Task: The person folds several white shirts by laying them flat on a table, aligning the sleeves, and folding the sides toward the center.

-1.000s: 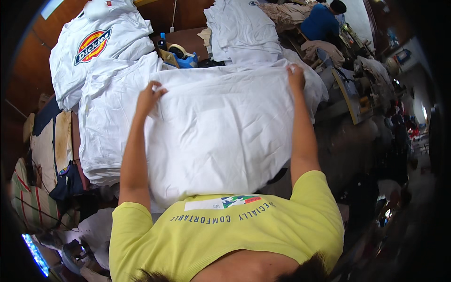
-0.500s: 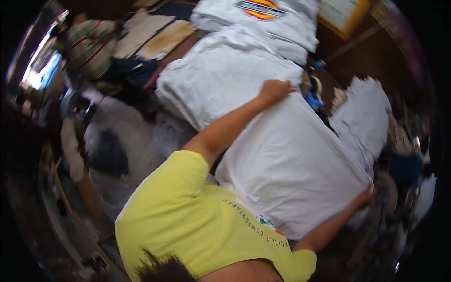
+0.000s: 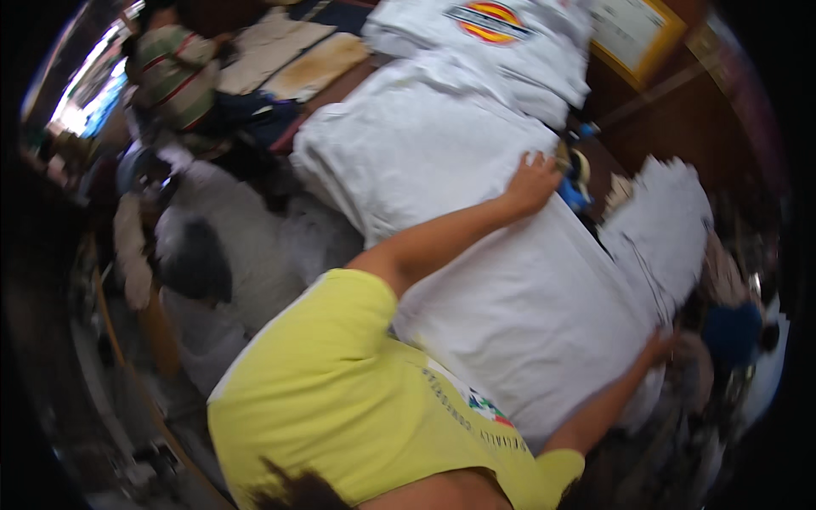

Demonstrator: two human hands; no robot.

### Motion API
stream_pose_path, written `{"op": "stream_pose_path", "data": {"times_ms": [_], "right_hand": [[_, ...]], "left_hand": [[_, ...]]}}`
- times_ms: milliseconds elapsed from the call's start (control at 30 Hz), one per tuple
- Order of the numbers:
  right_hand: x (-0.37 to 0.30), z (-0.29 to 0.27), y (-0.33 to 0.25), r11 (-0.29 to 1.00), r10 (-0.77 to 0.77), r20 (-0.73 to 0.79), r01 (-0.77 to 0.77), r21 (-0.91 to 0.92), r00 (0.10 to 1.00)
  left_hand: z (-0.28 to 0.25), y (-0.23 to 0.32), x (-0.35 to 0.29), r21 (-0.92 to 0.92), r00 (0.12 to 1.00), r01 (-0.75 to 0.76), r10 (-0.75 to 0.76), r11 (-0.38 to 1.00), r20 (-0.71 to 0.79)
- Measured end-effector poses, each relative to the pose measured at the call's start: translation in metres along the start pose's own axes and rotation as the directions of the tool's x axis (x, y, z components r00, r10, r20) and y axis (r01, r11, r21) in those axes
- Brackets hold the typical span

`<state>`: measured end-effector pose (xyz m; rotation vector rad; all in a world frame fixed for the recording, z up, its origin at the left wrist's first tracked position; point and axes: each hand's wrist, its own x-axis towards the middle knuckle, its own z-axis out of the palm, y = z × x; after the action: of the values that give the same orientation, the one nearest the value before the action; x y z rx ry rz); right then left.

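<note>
A white garment (image 3: 527, 314), probably a T-shirt, lies spread in front of me, its surface lightly wrinkled. My left hand (image 3: 534, 181) rests on its far edge, palm down, with the fingers a little apart. At the near right edge is my right hand (image 3: 657, 348), touching the cloth there. Its fingers are blurred, so whether they pinch the edge is unclear. Beyond my left hand lies a thick stack of folded white garments (image 3: 408, 144), and the spread cloth meets it.
Farther back is another white pile with a colourful printed emblem (image 3: 489, 23). More white cloth (image 3: 659, 229) sits at the right, near a yellow-framed sheet (image 3: 637, 38). Clear plastic bags (image 3: 246, 246) lie at the left. A person in a striped top (image 3: 177, 76) is at the far left.
My left hand has shifted slightly right and its fingers have loosened from the cloth and spread. The cloth looks less taut between my hands. My right hand has moved slightly left.
</note>
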<state>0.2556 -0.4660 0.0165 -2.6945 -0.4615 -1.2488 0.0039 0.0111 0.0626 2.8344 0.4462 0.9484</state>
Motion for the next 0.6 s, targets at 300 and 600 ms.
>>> {"op": "stream_pose_path", "data": {"times_ms": [300, 600], "right_hand": [[0.025, 0.007, -0.127, 0.888, -0.216, 0.033, 0.182, 0.421, 0.976], [0.011, 0.008, -0.142, 0.950, -0.076, 0.057, 0.055, 0.307, 0.995]], "left_hand": [[0.018, 0.042, -0.056, 0.046, 0.950, 0.031, -0.044, 0.998, 0.308], [0.011, 0.046, -0.056, 0.144, 0.948, -0.025, -0.022, 0.989, 0.318]]}}
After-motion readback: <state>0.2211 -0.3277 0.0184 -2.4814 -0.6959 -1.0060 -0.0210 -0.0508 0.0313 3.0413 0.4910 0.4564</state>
